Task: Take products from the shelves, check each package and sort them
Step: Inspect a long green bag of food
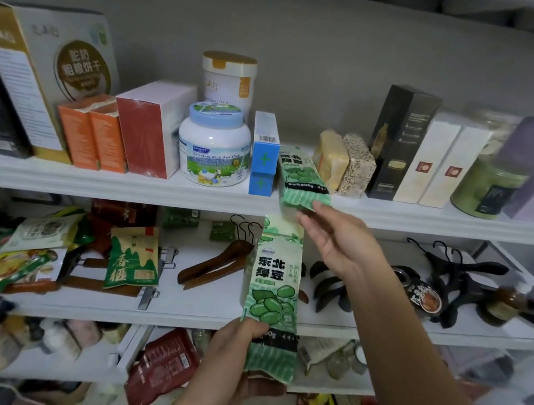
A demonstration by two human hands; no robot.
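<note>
My left hand (234, 361) grips the lower end of a green and white mung bean pack (274, 286) and holds it upright in front of the middle shelf. A second, matching green pack (300, 176) lies on the top shelf (95, 179), between a blue box (264, 152) and two vacuum bricks of grain (343, 162). My right hand (338, 237) reaches up and pinches the front end of this second pack where it sticks out over the shelf edge.
The top shelf holds boxes, a white tub (213, 149), a tall tin (228, 79) and jars at the right. On the middle shelf (199, 314) lie snack bags (134, 257), wooden hangers (215, 263) and black hangers (463, 274). Lower shelves hold more packets.
</note>
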